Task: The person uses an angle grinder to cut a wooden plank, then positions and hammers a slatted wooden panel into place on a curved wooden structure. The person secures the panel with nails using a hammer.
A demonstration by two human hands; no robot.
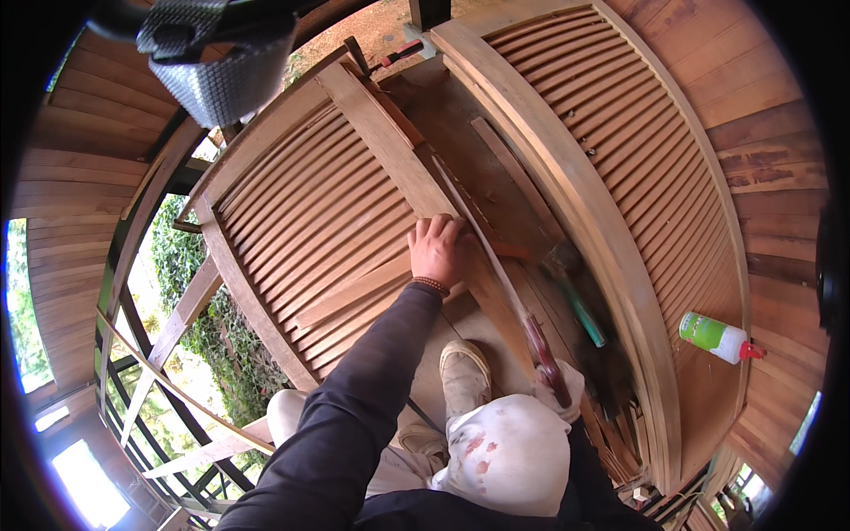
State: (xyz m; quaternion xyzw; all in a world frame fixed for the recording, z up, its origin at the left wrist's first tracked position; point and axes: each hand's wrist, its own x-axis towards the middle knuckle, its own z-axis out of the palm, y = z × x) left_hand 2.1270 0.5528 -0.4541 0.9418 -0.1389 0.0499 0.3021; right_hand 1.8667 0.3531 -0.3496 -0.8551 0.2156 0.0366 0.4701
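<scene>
My left hand [437, 251], with a beaded bracelet at its wrist, is closed over the long edge board of a louvered wooden shutter panel [310, 221]. My right hand [567, 391], pale and partly hidden beside my knee, grips the dark red handle of a handsaw [509, 292]. The saw's long thin blade points away from me and lies along the board's right edge, passing just right of my left hand. A loose wooden strip [354, 290] lies slanted across the slats, left of my left hand. My raised knee is close to the saw handle.
Right of the saw, a second louvered panel [620, 133] stands with a thick frame. A green-handled brush-like tool [580, 310] and a wooden strip [518, 177] lie between the panels. A white-green bottle with red cap [713, 338] rests at right. A red-handled clamp [398, 55] is at the far end.
</scene>
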